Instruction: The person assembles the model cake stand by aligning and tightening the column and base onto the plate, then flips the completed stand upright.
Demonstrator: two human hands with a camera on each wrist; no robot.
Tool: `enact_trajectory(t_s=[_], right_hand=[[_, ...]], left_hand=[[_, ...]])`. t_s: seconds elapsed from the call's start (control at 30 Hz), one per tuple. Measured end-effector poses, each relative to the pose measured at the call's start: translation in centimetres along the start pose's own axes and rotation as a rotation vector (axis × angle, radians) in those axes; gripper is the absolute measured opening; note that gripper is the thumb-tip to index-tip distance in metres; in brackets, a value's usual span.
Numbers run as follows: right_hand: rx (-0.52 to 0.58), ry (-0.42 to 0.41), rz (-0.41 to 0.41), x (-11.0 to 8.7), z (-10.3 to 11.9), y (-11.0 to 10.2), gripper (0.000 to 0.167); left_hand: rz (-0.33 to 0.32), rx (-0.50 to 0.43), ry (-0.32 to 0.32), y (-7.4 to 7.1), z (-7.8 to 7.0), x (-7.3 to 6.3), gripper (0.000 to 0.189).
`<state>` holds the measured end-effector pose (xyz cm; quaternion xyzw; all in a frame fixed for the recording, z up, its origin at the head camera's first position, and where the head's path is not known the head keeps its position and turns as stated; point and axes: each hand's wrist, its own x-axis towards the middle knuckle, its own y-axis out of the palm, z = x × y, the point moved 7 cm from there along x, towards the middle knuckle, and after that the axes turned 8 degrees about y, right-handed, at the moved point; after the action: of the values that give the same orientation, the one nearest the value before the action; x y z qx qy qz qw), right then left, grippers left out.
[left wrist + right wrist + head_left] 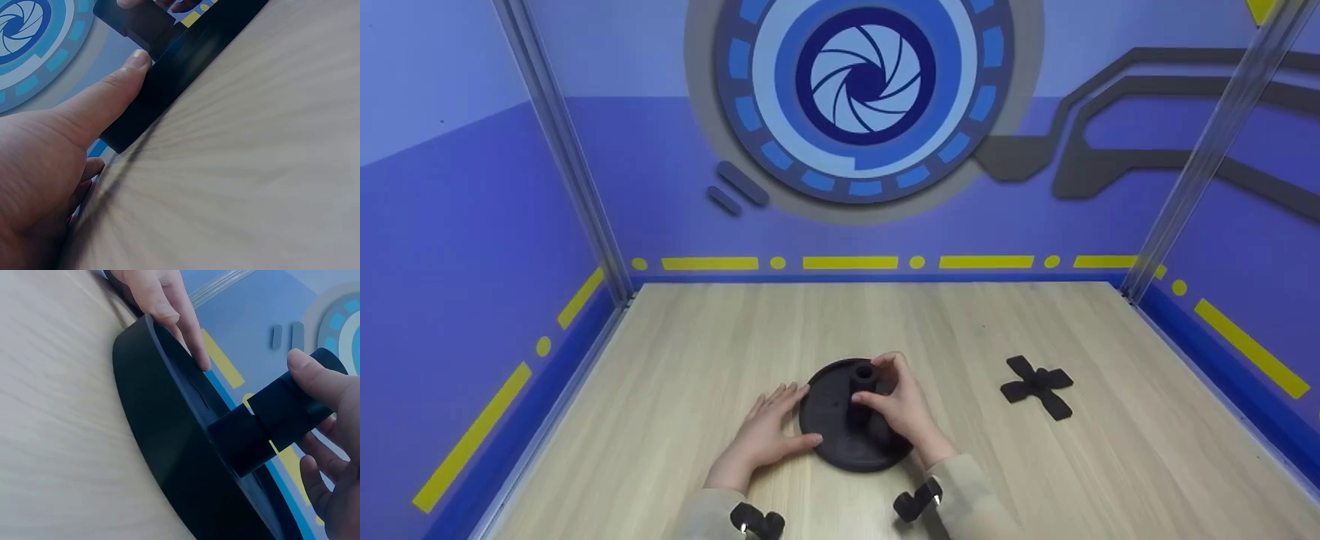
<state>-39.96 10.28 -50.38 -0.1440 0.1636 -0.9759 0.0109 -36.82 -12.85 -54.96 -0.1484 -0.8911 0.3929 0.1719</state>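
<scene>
A round black base (829,409) with a raised rim lies on the wooden table. From its floor rises a short black post (242,439). My right hand (904,401) grips a hollow black cylinder (287,410) between thumb and fingers. The cylinder stands end to end over the post, and a narrow gap shows at the edges between them in the right wrist view. My left hand (769,431) rests at the left side of the base, its thumb (132,70) laid on the rim and its fingers stretched along the outer edge.
A flat black cross-shaped piece (1037,382) with several blades and a small hub lies on the table to the right. Blue panels with yellow dashes (850,263) enclose the table (720,330) at the back and both sides, with metal posts at the rear corners.
</scene>
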Motion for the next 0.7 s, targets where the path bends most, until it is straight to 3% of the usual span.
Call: enact_trajectory(t_s=[0.2,0.37,0.5,0.7], right_hand=[[0.000,0.022,0.051,0.21,0.03,-0.01,0.062],[0.077,0.064,0.192,0.44,-0.30,-0.13,0.065],[0.165,0.052,0.318,0.34,-0.30,0.12,0.063],[0.227,0.085,0.383,0.18,-0.15,0.36,0.058]], left_hand=[[-0.004,0.003,0.008,-0.02,-0.01,-0.05,0.094],[-0.014,0.000,0.014,-0.07,0.00,0.08,0.094],[-0.013,-0.001,0.014,-0.06,-0.04,0.10,0.094],[-0.006,-0.005,0.008,0.02,-0.01,0.06,0.094]])
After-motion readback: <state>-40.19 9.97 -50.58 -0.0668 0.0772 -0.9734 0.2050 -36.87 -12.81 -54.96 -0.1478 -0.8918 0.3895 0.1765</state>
